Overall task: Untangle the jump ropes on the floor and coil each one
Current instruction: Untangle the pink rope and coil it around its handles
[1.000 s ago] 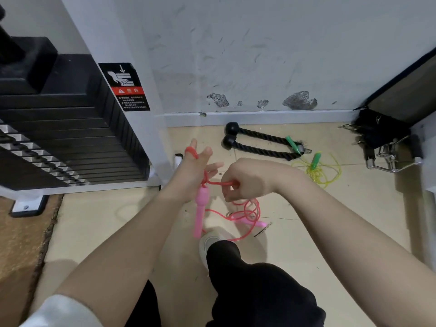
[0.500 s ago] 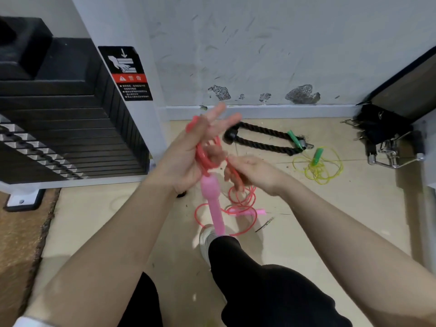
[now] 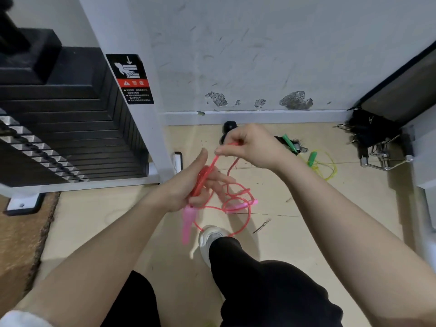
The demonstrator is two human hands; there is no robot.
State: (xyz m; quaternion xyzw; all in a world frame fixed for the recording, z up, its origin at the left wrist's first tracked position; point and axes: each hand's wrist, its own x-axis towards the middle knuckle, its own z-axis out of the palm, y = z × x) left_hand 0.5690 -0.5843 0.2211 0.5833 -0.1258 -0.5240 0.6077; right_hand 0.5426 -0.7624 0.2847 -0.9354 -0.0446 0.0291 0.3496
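- On the tan floor (image 3: 306, 232) of a gym corner, seen from above, a person's two bare arms reach forward over their own black trouser legs (image 3: 259, 286) and one white shoe (image 3: 211, 239).
- The left hand (image 3: 188, 185) is held palm up, thumb raised, with several turns of a red rope (image 3: 238, 197) wound around its fingers (image 3: 219, 179); the fingers curl loosely round the coil.
- A pink handle (image 3: 187, 223) hangs down from under the left hand, blurred.
- The right hand (image 3: 250, 147), higher and just beyond the left, pinches a strand of the red rope between thumb and fingertips; the strand runs taut down to the coil on the left hand.
- The rest of the red rope hangs in loose loops between the hands and the floor, with the second pink handle (image 3: 243, 205) lying among the loops near the shoe.
- A yellow rope (image 3: 325, 166) with green handles (image 3: 312, 158) lies in a loose heap on the floor to the right, well apart from the hands.
- A black rope (image 3: 228, 127) with ball ends lies by the wall, partly hidden behind the right hand.
- A black weight stack (image 3: 59, 138) in a white frame stands at left, bearing a warning sticker (image 3: 131, 79).
- Metal clips and black straps (image 3: 377, 142) lie at far right.
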